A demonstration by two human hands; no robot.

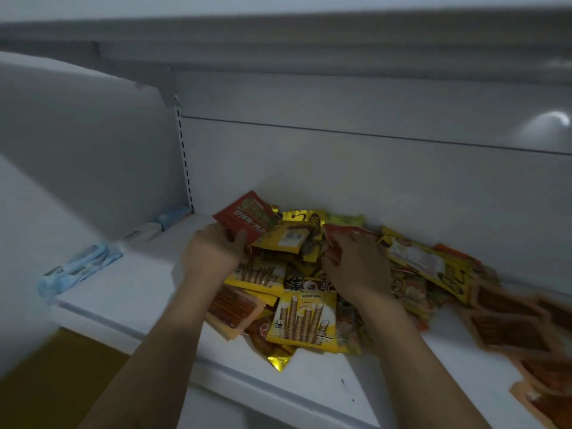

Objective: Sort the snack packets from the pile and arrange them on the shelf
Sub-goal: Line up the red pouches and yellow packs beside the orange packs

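Both my hands are working in the pile of snack packets (301, 320), which is lying heaped on the white shelf (139, 292) against its back wall: glossy yellow, gold and orange wrappers. My left hand (213, 252) is pinching a red packet (247, 215) by its lower edge. My right hand (356, 264) is curling its fingers round a red-edged packet (346, 230).

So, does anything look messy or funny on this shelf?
Yes. The snack packets lie in a jumbled heap on the white shelf, yellow, red and gold ones mixed and tilted every way. A gold packet pokes out from under the front.
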